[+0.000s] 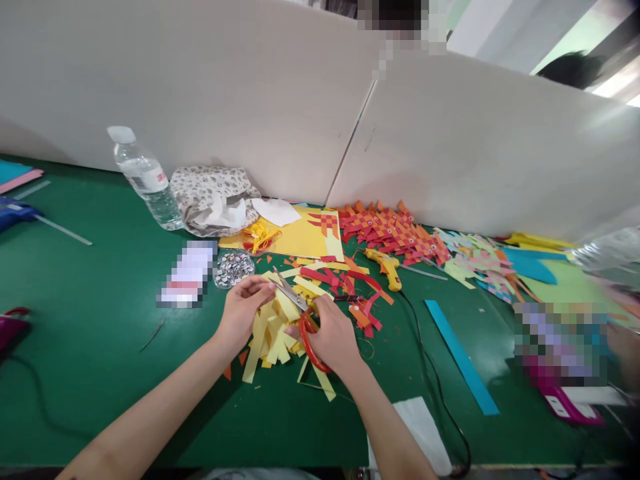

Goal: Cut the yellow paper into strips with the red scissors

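My right hand (335, 333) is wrapped round the red handles of a pair of scissors (295, 295), whose metal blades point up and to the left. Close to the blade tips, the thumb and fingertips of my left hand (245, 303) are pinched together; what they hold, if anything, is too small to make out. Under both hands lies a loose pile of pale yellow paper strips (257, 343). Red and orange paper scraps (367, 310) are scattered just right of the scissors.
A yellow glue gun (385, 267) lies to the right, its black cord running forward. Behind it are woven red-orange paper fish (390, 230). A bag of googly eyes (234, 269), a blurred phone (189, 273) and a water bottle (150, 183) stand left. A blue strip (463, 357) lies right.
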Motion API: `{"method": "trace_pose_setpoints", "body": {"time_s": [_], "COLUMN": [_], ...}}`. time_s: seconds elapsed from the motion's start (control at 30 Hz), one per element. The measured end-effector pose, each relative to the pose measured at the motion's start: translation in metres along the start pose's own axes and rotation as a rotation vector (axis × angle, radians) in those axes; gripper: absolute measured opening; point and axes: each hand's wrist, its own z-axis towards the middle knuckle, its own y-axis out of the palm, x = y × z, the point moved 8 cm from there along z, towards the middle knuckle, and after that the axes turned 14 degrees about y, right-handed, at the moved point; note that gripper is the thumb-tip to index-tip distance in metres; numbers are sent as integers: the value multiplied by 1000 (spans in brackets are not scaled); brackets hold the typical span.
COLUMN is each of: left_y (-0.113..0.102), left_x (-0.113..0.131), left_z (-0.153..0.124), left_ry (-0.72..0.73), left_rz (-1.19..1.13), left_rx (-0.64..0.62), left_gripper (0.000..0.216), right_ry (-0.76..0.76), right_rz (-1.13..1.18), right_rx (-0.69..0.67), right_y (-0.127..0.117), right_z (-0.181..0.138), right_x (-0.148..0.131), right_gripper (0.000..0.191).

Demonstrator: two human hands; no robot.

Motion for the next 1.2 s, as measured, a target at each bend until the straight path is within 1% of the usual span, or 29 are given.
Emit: {"method": "trace_pose_setpoints", "body": {"time_s": [0.13, 0.27, 0.63, 0.93, 1.07, 1.2], "left_y": [-2, -1, -1, -1, 0, 0], "left_x": [0, 0, -7, -15, -13, -10], "left_z": [0, -1, -2, -3, -4, -3], "left_ry": [28, 32, -20, -83, -80, -56], "left_rz": [-12, -17, -59, -98, -97, -78], "left_rx": [23, 17, 16, 9, 9, 16], "left_gripper": [22, 21, 21, 19, 19, 19], "right_ry": [6, 7, -4, -14, -3, -16], "right_rz": [-3, 4, 106, 188, 195, 102], "right_rx": [-10, -9, 24, 43, 81, 121], "right_y": [1, 1, 2, 3, -3, -8], "right_z": [0, 0, 0, 2, 2, 2], "right_x": [-1, -1, 0, 2, 4, 5], "right_gripper": [32, 32, 38, 39, 35, 28]}}
